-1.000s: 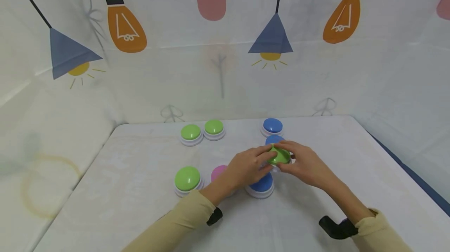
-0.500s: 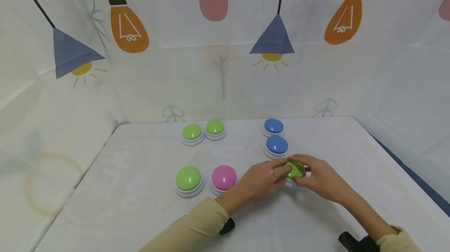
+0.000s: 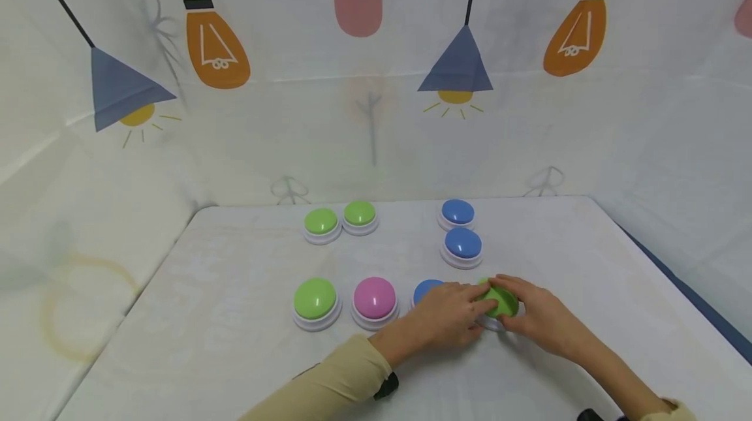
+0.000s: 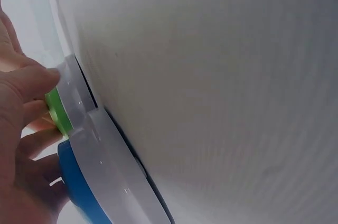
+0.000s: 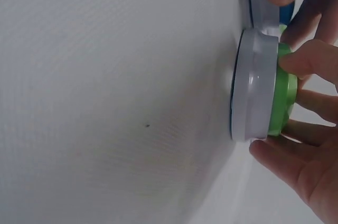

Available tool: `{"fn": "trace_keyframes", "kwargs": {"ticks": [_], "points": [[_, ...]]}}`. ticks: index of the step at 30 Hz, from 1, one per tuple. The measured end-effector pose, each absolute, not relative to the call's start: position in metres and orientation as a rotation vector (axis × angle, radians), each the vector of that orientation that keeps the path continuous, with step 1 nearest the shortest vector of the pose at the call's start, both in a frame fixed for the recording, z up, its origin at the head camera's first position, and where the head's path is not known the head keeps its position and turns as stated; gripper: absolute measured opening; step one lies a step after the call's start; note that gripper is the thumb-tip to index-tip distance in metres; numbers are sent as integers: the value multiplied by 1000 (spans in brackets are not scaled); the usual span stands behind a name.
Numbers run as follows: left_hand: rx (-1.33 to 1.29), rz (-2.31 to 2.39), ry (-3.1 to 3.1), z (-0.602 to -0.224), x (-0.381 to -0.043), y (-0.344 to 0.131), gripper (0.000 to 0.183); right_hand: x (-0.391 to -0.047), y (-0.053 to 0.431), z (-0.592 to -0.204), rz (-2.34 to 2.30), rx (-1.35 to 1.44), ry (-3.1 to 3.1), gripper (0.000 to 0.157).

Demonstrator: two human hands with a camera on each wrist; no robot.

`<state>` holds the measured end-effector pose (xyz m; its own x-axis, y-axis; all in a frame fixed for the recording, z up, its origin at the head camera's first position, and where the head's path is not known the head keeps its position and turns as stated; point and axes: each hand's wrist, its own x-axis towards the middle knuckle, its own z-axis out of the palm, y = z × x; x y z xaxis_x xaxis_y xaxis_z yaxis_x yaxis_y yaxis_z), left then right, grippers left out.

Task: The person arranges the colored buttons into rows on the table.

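Observation:
A green push button (image 3: 505,304) with a white round base is at the right end of the front row. My right hand (image 3: 543,318) grips it from the right, fingers and thumb around its rim. From the left, my left hand (image 3: 442,318) holds the same button with its fingertips. In the right wrist view, the base of the green button (image 5: 255,86) stands on or very close to the white tabletop. Beneath my left hand, partly hidden, is a blue push button (image 3: 424,290). The left wrist view shows this blue button (image 4: 78,184) right beside the green one.
Left along the front row stand a pink button (image 3: 375,297) and another green button (image 3: 314,298). Farther back are two green buttons, one of them here (image 3: 320,220), and two blue ones, the nearer blue button (image 3: 463,243) behind my hands. A patterned curtain (image 3: 376,127) hangs behind the table.
Both hands have carried the green button right and toward me, from over the blue buttons down to the row's right end. The pink button and the nearer back blue button have come into view.

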<state>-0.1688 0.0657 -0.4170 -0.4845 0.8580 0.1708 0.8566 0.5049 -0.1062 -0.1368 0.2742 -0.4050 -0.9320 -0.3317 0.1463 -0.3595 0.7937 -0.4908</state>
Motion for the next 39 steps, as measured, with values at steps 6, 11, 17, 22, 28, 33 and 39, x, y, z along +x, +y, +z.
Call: {"fn": "trace_keyframes", "kwargs": {"ticks": [6,11,17,22,28,33,39], "points": [[-1499,48,-2608,-417,-168,67,54,-134,275,-409,765,568,-2919,61],[-1515,50,-2618,-419,-168,67,55,-133,276,-413,779,574,-2899,61],[-1514,41,-2622,-422,-167,65,55,-134,275,-417,770,592,-2904,61],[-1502,49,-2609,-422,-166,64,56,-134,274,-415,765,583,-2916,62],[-1509,24,-2657,-417,-165,63,58,-133,270,-411,730,574,-2935,66],[-1519,11,-2683,-415,-166,63,61,-133,270,-406,718,586,-2948,68],[-1520,-25,-2682,-409,-167,59,62,-138,269,-402,714,596,-2970,69]]}}
